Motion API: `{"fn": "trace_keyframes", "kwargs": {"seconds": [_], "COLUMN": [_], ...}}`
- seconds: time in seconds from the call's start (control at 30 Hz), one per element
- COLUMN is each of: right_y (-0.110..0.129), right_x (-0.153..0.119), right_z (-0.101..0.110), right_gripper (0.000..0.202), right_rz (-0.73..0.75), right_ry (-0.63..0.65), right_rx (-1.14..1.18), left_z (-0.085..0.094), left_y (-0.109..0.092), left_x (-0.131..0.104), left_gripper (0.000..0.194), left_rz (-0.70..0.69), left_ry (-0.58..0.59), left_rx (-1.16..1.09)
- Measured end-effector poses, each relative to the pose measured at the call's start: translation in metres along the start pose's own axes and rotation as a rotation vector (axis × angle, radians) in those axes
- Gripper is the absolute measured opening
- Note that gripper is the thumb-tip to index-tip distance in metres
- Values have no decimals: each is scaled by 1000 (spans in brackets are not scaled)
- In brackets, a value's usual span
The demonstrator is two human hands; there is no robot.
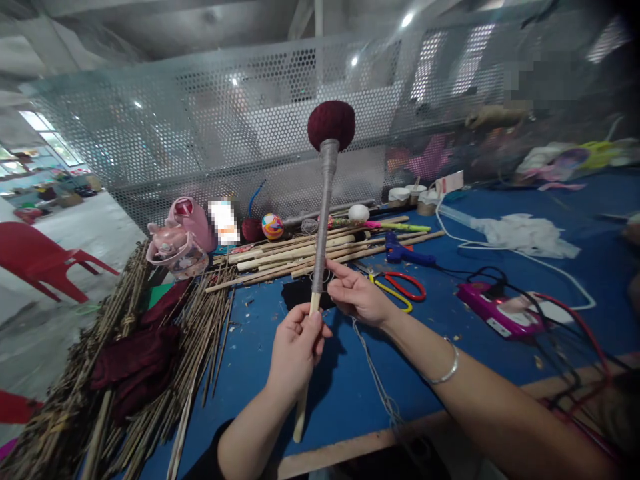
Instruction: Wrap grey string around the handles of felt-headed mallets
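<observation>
A stick with a round dark-red padded head, a mallet (326, 220) by its look, is held up over the table, leaning slightly right. Grey cord wraps its shaft from just under the head down to the bare pale wood. My left hand (297, 343) is closed around that bare wood below the wrapping. Beside the lower end of the wrapping, my right hand (357, 293) is closed with thumb and fingers together on the grey cord (373, 370), whose loose strands hang down below to the table's front edge. The exact pinch is partly hidden by the fingers.
Scissors with red and yellow handles (413, 287), a blue glue gun (405, 252) and a purple power strip (495, 310) lie right. Wooden sticks (280, 257) lie behind. Bundled twigs (200, 353) and dark-red cloth (137, 367) are left. A perforated metal panel (225, 127) stands behind.
</observation>
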State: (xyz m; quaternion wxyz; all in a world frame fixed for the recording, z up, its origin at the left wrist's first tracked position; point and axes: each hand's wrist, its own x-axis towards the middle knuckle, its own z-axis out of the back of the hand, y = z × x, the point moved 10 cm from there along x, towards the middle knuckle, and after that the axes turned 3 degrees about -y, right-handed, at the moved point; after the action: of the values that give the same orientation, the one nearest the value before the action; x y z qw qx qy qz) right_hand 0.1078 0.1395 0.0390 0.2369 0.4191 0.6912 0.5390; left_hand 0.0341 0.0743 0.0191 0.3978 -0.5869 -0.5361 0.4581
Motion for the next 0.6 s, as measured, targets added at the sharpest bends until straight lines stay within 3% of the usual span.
{"fn": "trace_keyframes", "kwargs": {"seconds": [0.33, 0.6], "right_y": [6, 3], "right_x": [-1, 0], "right_z": [-2, 1], "right_gripper": [66, 68], "right_rz": [14, 9], "right_ry": [0, -21], "right_rx": [-39, -49], "left_z": [-8, -4], "left_y": [6, 1], "left_x": [-5, 1], "left_gripper": [38, 34], "left_rz": [152, 72], "left_ry": [73, 29], "left_rx": [-147, -42]}}
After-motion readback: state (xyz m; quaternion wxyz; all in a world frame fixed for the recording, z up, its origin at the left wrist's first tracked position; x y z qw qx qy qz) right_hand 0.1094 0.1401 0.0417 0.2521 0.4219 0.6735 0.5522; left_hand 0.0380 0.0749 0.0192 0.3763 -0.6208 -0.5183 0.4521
